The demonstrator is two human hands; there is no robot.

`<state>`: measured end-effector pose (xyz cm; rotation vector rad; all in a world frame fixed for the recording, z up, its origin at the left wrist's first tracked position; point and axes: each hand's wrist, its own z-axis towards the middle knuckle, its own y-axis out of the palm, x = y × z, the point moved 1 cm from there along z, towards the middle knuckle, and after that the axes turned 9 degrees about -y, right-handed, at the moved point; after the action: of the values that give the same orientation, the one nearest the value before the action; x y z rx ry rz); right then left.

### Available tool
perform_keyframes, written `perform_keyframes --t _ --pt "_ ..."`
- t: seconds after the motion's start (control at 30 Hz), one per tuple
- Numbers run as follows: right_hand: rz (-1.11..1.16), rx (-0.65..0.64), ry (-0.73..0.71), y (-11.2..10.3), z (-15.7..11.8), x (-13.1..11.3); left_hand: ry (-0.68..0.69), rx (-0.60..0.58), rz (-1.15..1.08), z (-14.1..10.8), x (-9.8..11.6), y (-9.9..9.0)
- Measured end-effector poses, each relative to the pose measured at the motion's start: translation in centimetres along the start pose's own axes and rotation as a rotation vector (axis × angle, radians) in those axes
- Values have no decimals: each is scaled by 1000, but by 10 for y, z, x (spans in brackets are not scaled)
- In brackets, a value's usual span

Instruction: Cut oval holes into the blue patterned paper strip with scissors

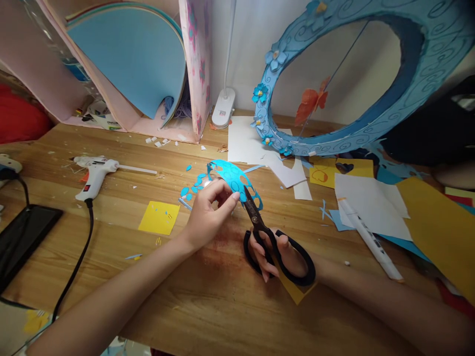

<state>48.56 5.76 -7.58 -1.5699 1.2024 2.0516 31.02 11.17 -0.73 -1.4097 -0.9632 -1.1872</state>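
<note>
My left hand (210, 210) pinches a piece of bright blue paper (229, 173) between thumb and fingers. Rounded cutouts leave holes along the paper's right side, and drawn outlines show on it. In my right hand (272, 254) is a pair of black-handled scissors (256, 217), with fingers and thumb through the loops. The scissor blades point up and meet the right part of the blue paper. Several small blue paper petals (195, 189) lie on the table left of the paper. A yellow paper (297, 290) shows beneath my right hand.
A white glue gun (94, 173) lies at left, near a yellow sticky note (159, 217) and a black phone-like slab (29, 237). A blue flowered ring (334, 146) stands behind. White paper sheets (371, 198) and a marker (371, 240) lie right; a pink shelf (196, 64) stands at the back.
</note>
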Motion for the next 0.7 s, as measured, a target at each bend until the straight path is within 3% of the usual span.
perform_keyframes --t 0.7 --pt "-21 -16 -12 3 0 -5 116 -18 48 2 4 -3"
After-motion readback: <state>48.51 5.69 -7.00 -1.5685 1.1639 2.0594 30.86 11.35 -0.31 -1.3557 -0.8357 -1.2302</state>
